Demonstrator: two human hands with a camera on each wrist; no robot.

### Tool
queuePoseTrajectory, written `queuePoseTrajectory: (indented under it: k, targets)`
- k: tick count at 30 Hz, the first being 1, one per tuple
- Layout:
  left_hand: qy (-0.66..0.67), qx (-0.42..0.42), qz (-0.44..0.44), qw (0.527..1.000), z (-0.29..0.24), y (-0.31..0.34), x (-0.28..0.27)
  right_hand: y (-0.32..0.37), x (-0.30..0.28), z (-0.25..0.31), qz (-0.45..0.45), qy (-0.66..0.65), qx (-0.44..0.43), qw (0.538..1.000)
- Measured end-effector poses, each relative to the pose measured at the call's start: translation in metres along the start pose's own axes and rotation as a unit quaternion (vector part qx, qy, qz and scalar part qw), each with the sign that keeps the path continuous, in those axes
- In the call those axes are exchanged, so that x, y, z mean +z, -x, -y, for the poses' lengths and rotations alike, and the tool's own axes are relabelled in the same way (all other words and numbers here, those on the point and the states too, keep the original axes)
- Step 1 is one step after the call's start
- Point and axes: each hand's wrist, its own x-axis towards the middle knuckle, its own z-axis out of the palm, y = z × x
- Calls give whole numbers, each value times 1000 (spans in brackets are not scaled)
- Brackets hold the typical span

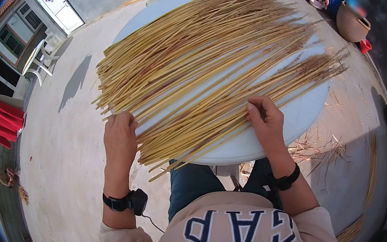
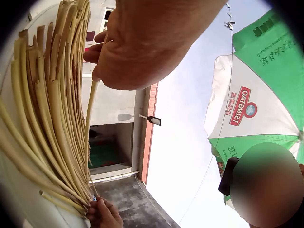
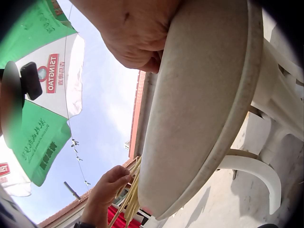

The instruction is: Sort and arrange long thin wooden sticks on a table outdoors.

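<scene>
Long dry yellow stalks (image 1: 162, 64) with feathery brown heads lie in a wide layer across a round white table (image 1: 295, 119). A smaller front bunch (image 1: 186, 137) lies nearer the person, its cut ends past the table's edge. My left hand (image 1: 122, 134) is at the cut ends, between the two groups. In the left wrist view, its fingertips pinch the end of a single stalk (image 2: 90, 111) that runs towards the right hand. Farther along the front bunch, my right hand (image 1: 268, 123) pinches with thumb and forefinger at a stalk; the right wrist view hides its fingertips behind the table.
Stalk scraps (image 1: 327, 152) litter the ground right of the table, with more stalks (image 1: 372, 167) beyond. A white plastic chair (image 1: 41, 61) stands to the left, near a red garment (image 1: 0, 119). A clay jar (image 1: 352, 24) is at the back right. A green-and-white umbrella (image 2: 266, 71) spreads overhead.
</scene>
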Motion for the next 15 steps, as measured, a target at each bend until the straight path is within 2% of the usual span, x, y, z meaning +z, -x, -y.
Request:
queuePoseTrajectory:
  k: [2,3,5,7,9,11,13,15]
  targets:
    - [10,-36,-17,999,4,1,-2,0,0,2,16,-5,6,1000]
    - [13,-28,-17,999,4,3,-5,1,-2,4,7,-3,5,1000]
    - [92,-73,18,993,8,5,-9,0,0,0,11,2,-14,1000]
    - [110,-42,8,993,22,8,-9,0,0,-1,3,2,-14,1000]
    - [213,-121,50,968,27,7,-15,0,0,-2,5,5,-16,1000]
    - [262,-122,34,957,31,4,-18,-2,1,-5,-1,11,-21,1000]
    - [337,-165,43,926,34,2,-27,-2,1,-7,-3,14,-23,1000]
    - [346,-171,53,921,37,4,-28,-2,2,-7,-6,-14,-18,1000]
